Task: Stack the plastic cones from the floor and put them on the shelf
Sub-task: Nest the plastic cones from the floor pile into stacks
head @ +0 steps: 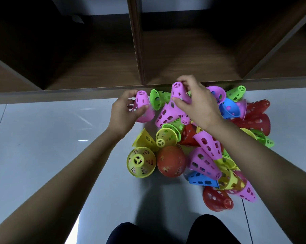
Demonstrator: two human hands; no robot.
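The left hand [124, 113] is curled round a pink cone [144, 110], fingers on the far side and thumb on the near side. The cone's narrow capped end points up towards the shelf and its wide mouth faces down and to the right. Just to its right, the right hand [199, 106] pinches a second pink cone [178, 92] near its narrow top, between thumb and fingertips. That cone stands roughly upright, with its lower part against another pink cone [166, 115] lying tilted beneath it. I cannot tell whether the two are nested or only touching. The two held cones are close but apart, with a green cone [159, 98] lying on its side between them.

Below and to the right of the hands, a loose heap of perforated cones spreads over the pale glossy floor [43, 129]. It includes a yellow cone [141, 162] standing mouth down, an orange cone [171, 161] beside it, a blue cone [201, 180] on its side and a red cone [217, 199] nearest the person. The dark wooden shelf [95, 67] stands just beyond the heap, its lower edge meeting the floor behind the hands.
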